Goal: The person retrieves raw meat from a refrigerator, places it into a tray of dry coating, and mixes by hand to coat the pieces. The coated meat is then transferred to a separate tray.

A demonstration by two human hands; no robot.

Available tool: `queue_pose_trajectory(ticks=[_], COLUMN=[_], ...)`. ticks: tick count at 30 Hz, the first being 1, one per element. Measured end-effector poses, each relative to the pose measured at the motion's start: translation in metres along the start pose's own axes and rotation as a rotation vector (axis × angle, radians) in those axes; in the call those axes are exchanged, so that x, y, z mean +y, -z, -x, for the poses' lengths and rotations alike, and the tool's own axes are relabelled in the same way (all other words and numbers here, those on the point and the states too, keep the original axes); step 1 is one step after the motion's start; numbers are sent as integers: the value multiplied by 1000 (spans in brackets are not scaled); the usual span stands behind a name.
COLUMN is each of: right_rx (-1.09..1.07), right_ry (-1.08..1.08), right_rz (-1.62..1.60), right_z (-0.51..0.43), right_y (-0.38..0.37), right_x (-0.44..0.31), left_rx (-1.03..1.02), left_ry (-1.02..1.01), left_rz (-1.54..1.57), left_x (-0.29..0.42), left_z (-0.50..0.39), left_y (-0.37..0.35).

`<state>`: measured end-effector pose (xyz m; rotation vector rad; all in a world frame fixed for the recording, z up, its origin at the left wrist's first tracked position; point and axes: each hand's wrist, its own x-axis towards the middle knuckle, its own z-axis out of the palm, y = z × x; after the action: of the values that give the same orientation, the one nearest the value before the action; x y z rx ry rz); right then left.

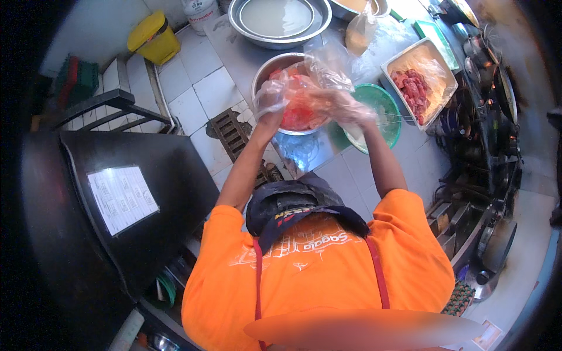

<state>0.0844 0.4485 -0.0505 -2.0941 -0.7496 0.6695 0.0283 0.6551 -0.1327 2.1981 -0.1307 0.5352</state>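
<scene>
Clear plastic covers my left hand [271, 102], which is at the left side of a round metal bowl [259, 72] filled with red, wet-looking pieces, perhaps raw meat. My right hand [344, 107], blurred, reaches across the bowl's right side with clear plastic about it. A clear plastic bag [327, 66] lies over the bowl's upper right rim. What my fingers hold cannot be made out. Right of the bowl sits a green plastic basin [397, 131] with pale powder inside and a thin wire handle across it. A rectangular tray [448, 94] holds orange-yellow powder and dark red meat pieces.
A wide metal basin of cloudy liquid [279, 17] stands beyond the bowl on the metal table [224, 33]. Beside it is a bag of orange-brown powder [358, 37]. Pans [507, 94] line the stove at right. A yellow bin [160, 44] and floor drain [230, 131] are at left.
</scene>
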Motion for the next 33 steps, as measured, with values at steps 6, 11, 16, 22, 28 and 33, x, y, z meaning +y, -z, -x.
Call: queue_pose_trajectory(ticks=[6,11,16,22,28,33], right_rx=[205,214,-197,-344,449,466], right_ry=[-153,-361,-108,-12,-355,-97], right_rz=[-1138,-1310,-1473,-1328,-1186,-875], right_z=[-11,-66,-38,-29,13,29], right_y=[-19,-60,-20,0,7,-36], right_x=[8,52,38,39,69,-13], left_rx=[-619,-343,-213,-567,-371,-176], left_ry=[-34,241,-138,-277,-335,421], left_rz=[-710,-425,-80,-291,-625,-218], left_x=[-14,-10,4,-51,-84,-59], left_z=[-15,-29,-55,-98,-91,-88], left_y=[-12,41,38,-2,13,-7])
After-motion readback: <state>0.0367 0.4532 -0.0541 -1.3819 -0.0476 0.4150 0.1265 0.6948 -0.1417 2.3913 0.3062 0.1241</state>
